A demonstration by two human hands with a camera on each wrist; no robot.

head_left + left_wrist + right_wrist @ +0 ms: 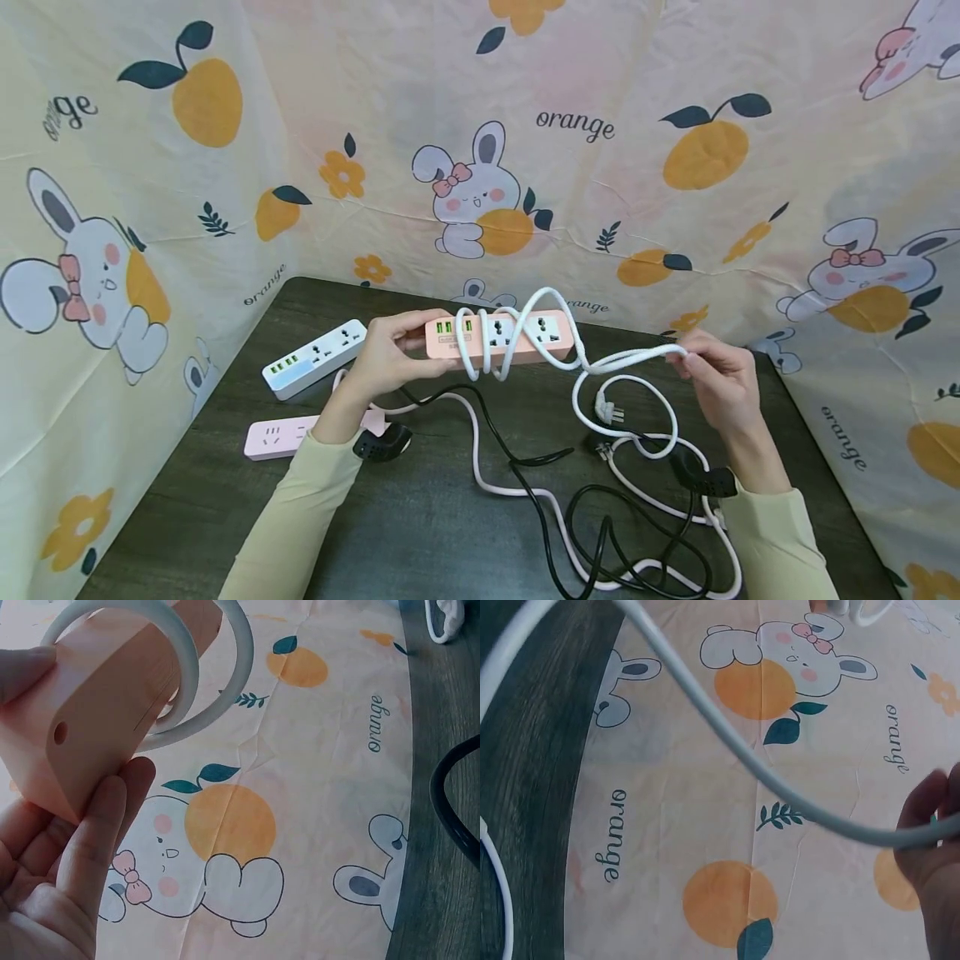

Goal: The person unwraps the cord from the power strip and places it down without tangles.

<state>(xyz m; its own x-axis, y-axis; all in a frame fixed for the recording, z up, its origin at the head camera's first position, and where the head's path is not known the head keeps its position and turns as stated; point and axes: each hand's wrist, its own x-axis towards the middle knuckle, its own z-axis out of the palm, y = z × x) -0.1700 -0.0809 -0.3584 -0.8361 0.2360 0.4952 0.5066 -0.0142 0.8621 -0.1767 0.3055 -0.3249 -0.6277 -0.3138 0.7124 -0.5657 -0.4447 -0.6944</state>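
My left hand (396,354) grips one end of a pink power strip (555,327), held above the table with its sockets facing me. In the left wrist view, thumb and fingers clasp the end of the strip's pink body (97,712). Loose loops of white cord (468,346) pass around the strip. To the right, my right hand (723,379) pinches the same white cord (630,358) between thumb and fingers. The right wrist view shows this cord (780,784) running up from the hand (937,855). A white plug (607,408) hangs or lies below the cord.
A white power strip (315,360) and a pale pink one (277,437) lie at the left of the dark table (420,508). Black cord (540,500) and pale pink cord (480,467) tangle towards the front right. Patterned cloth (600,208) walls the back and sides.
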